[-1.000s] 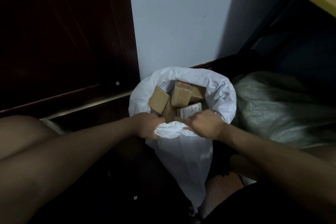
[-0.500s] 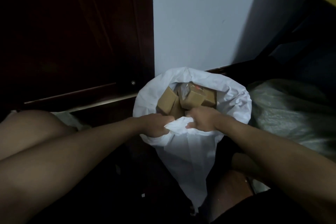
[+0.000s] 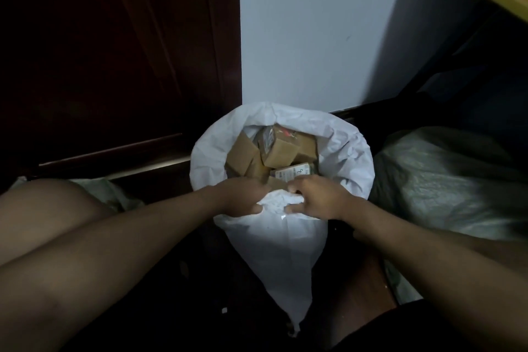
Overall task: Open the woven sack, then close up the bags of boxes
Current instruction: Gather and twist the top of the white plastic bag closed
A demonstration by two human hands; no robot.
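white bag (image 3: 285, 240) open, brown boxes (image 3: 278, 151) inside

Sack (image 3: 285, 251) stands before the wall (image 3: 308, 37), door (image 3: 114, 51) behind-left. Boxes (image 3: 281, 151) lie in its open mouth. Left hand (image 3: 243, 197) and right hand (image 3: 320, 197) sit side by side on the near rim. Second bag (image 3: 445, 180) lies to the right.

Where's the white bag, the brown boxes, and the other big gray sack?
white bag (image 3: 354, 160): head view, on its rolled right rim.
brown boxes (image 3: 281, 151): head view, on the top box's face.
gray sack (image 3: 445, 180): head view, on its bulging side.
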